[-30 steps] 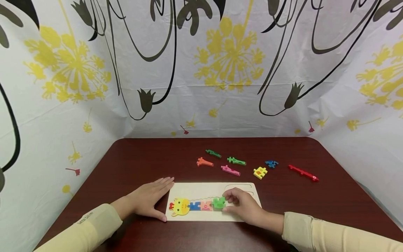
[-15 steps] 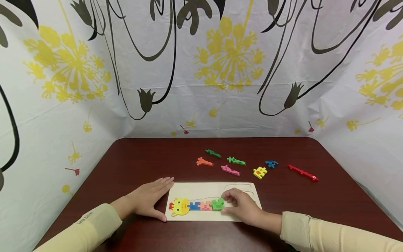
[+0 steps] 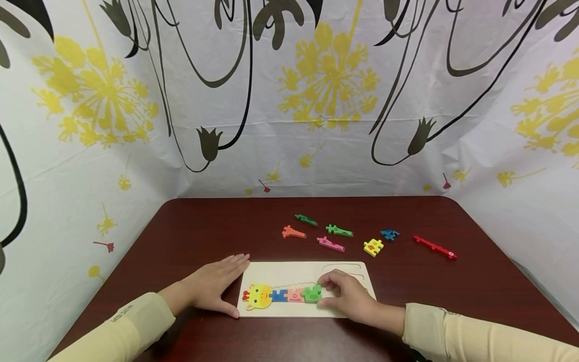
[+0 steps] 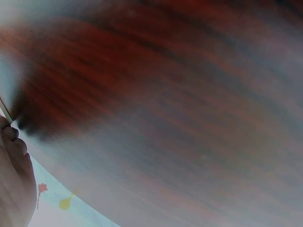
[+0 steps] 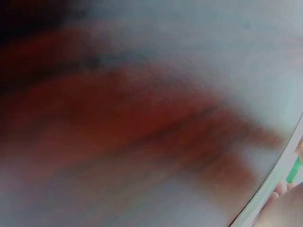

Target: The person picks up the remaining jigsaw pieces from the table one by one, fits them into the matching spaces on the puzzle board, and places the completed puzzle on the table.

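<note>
A pale wooden puzzle board (image 3: 280, 273) lies near the front of the table. On it, from the left, run a yellow giraffe head (image 3: 259, 296), a blue piece (image 3: 279, 295), a pink piece (image 3: 295, 295) and a green puzzle piece (image 3: 311, 293). My right hand (image 3: 347, 295) pinches the right end of the green piece between thumb and fingers, low over the board. My left hand (image 3: 214, 285) lies with straight fingers along the board's left edge, thumb at the near corner. The right wrist view catches a sliver of the green piece (image 5: 294, 170) beside the board's edge.
Behind the board lie several loose pieces: dark green (image 3: 306, 219), orange (image 3: 293, 232), light green (image 3: 339, 231), pink (image 3: 331, 244), yellow (image 3: 373, 247) and blue (image 3: 389, 235). A long red piece (image 3: 435, 248) is farther right. A patterned curtain (image 3: 289, 151) hangs around the table.
The green piece and my right hand have shifted slightly left, bringing the piece up against the pink one. My left hand has stayed in place.
</note>
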`<state>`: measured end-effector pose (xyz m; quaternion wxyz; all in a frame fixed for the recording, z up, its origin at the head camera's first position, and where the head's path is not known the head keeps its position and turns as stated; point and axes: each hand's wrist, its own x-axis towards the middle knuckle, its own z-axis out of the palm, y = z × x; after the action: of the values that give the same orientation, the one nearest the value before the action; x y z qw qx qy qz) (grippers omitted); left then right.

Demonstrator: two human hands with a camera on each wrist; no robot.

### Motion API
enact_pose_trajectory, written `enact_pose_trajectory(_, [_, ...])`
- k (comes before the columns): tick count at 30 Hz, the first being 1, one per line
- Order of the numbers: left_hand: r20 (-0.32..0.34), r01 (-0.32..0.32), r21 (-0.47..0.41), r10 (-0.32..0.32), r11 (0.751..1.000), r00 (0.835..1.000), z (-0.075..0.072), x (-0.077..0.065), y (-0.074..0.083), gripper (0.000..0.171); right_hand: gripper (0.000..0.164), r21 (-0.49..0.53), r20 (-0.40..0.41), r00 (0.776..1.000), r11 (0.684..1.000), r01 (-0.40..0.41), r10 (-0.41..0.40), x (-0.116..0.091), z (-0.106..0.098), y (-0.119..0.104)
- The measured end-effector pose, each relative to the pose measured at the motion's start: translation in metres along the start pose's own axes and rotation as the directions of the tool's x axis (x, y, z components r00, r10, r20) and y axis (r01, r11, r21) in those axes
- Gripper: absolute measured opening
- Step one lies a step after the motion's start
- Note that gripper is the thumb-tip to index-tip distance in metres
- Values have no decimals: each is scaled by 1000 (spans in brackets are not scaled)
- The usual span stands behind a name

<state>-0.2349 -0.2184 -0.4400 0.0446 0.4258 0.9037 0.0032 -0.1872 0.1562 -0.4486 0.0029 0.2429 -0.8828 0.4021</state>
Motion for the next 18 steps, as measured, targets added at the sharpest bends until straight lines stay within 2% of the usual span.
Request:
enact_pose_trajectory(10, [-11, -6, -1, 6, 1000, 1000, 1, 0, 0, 115, 32, -4, -11, 1000, 1000, -24, 24, 1, 0, 0])
enact_pose_trajectory(18, [4, 9, -6, -9, 1000, 1000, 0, 0, 1, 116, 33, 2, -9, 1000, 1000, -19, 19, 1, 1, -2])
